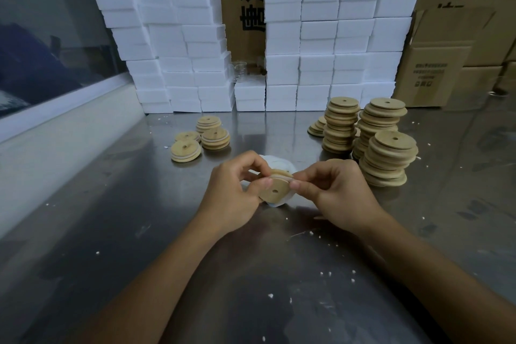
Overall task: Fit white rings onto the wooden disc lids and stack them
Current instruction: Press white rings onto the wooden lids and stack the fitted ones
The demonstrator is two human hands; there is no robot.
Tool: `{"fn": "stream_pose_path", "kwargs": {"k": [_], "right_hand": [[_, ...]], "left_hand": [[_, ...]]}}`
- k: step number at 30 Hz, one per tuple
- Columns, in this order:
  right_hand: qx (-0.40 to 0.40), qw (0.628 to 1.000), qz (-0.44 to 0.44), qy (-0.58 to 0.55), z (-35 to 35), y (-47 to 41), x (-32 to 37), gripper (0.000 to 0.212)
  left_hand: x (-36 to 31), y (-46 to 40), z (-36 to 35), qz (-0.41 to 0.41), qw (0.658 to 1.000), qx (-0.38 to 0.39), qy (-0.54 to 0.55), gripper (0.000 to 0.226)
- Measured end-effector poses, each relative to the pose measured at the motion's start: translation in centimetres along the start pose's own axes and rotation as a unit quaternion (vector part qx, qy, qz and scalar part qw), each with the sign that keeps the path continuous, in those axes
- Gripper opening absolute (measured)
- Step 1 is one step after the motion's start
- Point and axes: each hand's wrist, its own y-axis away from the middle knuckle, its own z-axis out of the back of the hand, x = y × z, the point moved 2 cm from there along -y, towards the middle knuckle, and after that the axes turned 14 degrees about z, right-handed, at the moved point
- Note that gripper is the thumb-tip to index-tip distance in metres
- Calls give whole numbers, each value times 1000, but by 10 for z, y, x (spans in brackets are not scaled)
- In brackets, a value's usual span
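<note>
Both hands hold one lid just above the counter. The left hand pinches its left edge, and the right hand pinches the ring at the upper right edge. The lid is tilted, its flat face toward the person. Finished lids lie far left of it, bare stacks to its right.
</note>
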Motion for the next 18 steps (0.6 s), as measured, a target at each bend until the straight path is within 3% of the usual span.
{"fn": "stream_pose_path", "kwargs": {"k": [8,18], "right_hand": [[22,999,21,10,1,1,0,11],[3,999,-22,-23,1,0,-3,8]], "left_hand": [[3,0,1,49,996,14,80,29],[8,1,-2,133,968,33,208,33]]}}
